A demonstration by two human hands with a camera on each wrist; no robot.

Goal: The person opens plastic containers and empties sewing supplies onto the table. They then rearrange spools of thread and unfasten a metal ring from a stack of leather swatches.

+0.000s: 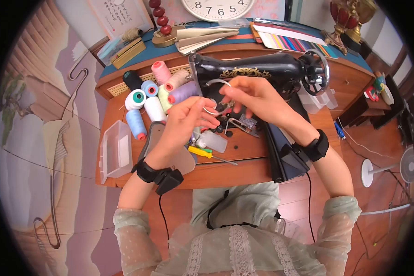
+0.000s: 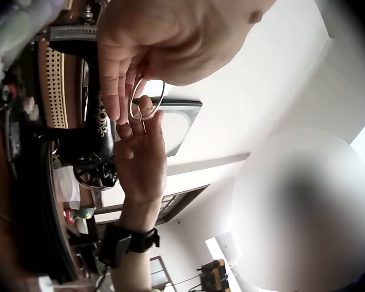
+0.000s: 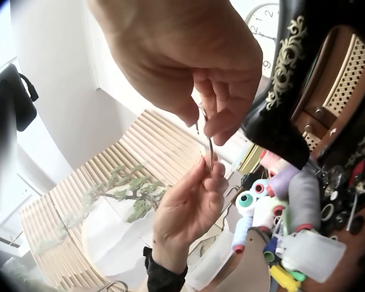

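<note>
A thin silvery metal ring, bracelet-sized, is held up between both hands in front of the sewing machine. My left hand pinches its lower left part between thumb and fingers. On the other side my right hand grips it with curled fingers. In the left wrist view the ring shows as a hoop, with a thin straight piece sticking out by the right fingertips. Seen from the right wrist, it appears nearly edge-on, partly hidden by the fingers.
Thread spools crowd the table's left side, beside a clear plastic box. Below the hands lie a yellow-handled screwdriver, a small translucent box and several dark buttons. The machine's handwheel stands at the right.
</note>
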